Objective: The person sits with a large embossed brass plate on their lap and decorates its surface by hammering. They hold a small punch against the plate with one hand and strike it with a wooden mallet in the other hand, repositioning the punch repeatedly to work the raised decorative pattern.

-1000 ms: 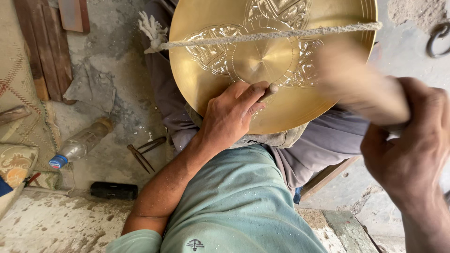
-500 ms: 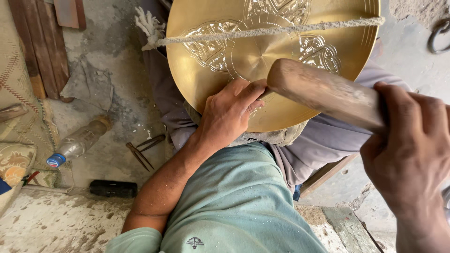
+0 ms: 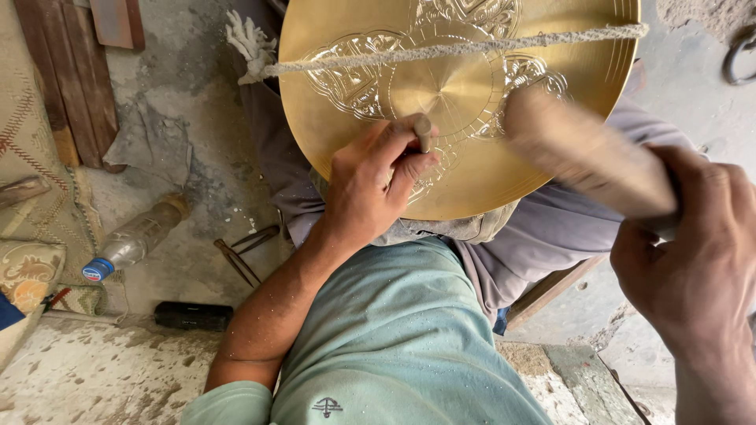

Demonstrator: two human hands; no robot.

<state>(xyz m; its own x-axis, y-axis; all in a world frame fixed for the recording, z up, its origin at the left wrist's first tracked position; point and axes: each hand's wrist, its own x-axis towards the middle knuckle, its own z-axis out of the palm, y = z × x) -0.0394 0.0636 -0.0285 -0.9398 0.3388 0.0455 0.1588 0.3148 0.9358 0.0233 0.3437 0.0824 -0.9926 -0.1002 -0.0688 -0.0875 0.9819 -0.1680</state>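
A round brass plate (image 3: 472, 165) with an embossed pattern rests on my lap, and a rough cord (image 3: 441, 52) is stretched across its face. My left hand (image 3: 370, 185) holds a small metal punch (image 3: 423, 132) upright against the plate near its centre. My right hand (image 3: 693, 267) grips a wooden mallet (image 3: 587, 153), blurred with motion, its head over the plate to the right of the punch.
On the dusty floor at left lie a plastic bottle with a blue cap (image 3: 134, 240), a black cylinder (image 3: 193, 315) and a pair of thin metal tongs (image 3: 240, 252). Wooden boards (image 3: 75, 79) lean at the upper left beside patterned cloth (image 3: 31, 267).
The mallet has swung back and forth above the plate, away from the punch now after nearing it. My left hand stays in place on the punch.
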